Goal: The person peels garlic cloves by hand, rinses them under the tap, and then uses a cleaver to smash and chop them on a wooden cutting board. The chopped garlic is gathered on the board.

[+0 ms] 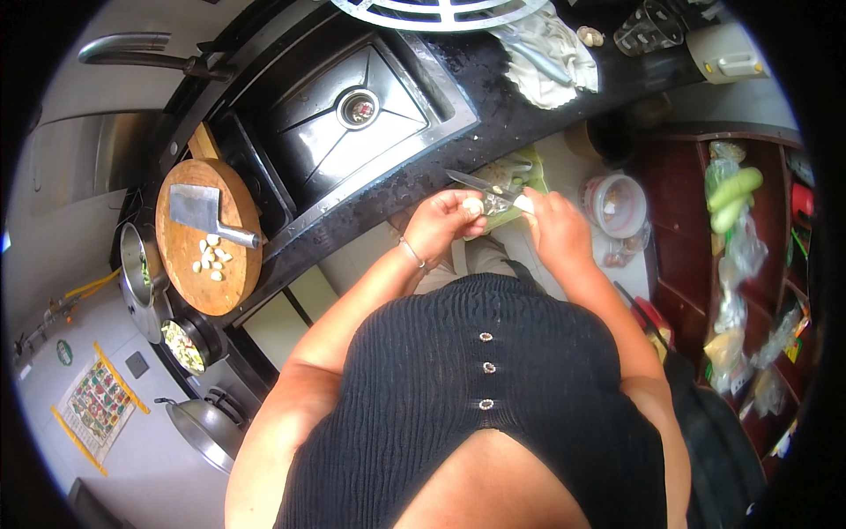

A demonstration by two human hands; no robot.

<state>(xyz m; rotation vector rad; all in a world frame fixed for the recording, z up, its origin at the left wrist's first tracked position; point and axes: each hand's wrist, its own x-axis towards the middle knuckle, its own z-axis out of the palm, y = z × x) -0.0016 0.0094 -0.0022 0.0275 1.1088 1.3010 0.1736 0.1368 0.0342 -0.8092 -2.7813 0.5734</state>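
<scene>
My left hand (pixel 436 223) pinches a pale garlic clove (pixel 472 206) between thumb and fingers. In my right hand (pixel 562 228) is a small knife (pixel 477 180), its blade pointing left past the fingertips of my left hand. A white piece, apparently its handle, shows at my right fingers. Below both hands, a green bin or bag (pixel 538 175) holds scraps, partly hidden by them. Off to the left, a round wooden chopping board (pixel 175 264) carries a cleaver (pixel 195 203) and several peeled garlic cloves (pixel 216 256).
Ahead lies a dark sink (pixel 310 132) set in a black counter (pixel 456 73). A cloth (pixel 538 89) with a peeler-like tool sits farther right. On the floor stands a clear plastic tub (pixel 616 206). Pots (pixel 142 264) line the left, and reddish shelves (pixel 674 198) hold vegetables and bags.
</scene>
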